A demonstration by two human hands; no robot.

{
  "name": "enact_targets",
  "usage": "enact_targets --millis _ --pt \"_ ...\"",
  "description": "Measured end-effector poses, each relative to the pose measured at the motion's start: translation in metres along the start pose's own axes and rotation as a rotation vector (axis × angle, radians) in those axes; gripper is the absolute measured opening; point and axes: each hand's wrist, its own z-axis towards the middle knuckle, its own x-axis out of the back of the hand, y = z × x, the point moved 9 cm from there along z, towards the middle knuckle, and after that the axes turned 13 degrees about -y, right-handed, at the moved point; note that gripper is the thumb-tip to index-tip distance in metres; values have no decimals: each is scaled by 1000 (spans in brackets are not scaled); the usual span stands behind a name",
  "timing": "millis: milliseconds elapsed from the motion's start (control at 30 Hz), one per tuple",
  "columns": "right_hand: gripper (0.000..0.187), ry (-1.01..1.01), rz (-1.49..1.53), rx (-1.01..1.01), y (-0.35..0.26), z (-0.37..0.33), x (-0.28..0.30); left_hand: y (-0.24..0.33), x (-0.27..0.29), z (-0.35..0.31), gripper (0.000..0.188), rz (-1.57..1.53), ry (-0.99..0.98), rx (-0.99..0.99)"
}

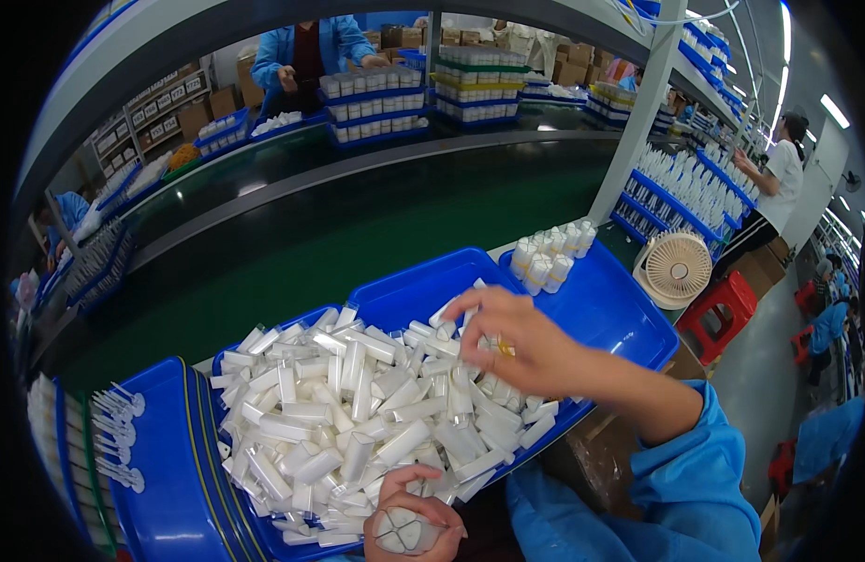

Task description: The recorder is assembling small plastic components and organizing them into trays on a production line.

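My left hand (414,525), low in the middle, is closed around a bundle of white pieces (404,531) in clear sleeves, seen end-on. Over the right part of the pile, my right hand (517,342) has its thumb and forefinger curled around a white piece (444,313), partly hidden by the fingers. A thin yellow loop, possibly a rubber band (505,347), shows at its fingers. Beneath both hands, a large heap of short white pieces in clear sleeves (358,403) fills much of a blue tray (409,277).
Banded white bundles (545,258) stand in a blue tray (601,300) at right, beside a beige fan (677,270). White stemmed parts (119,431) lie on stacked blue trays (175,459) at left. Beyond runs a green conveyor (311,239); a co-worker (311,61) stands across it.
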Motion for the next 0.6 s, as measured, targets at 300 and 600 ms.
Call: enact_targets --millis 300,600 --pt "13 -388 1091 137 -80 -35 -73 42 -52 4 25 -777 -776 -91" --pt "40 -490 587 426 -125 -56 -53 21 -18 1 95 525 -83 125"
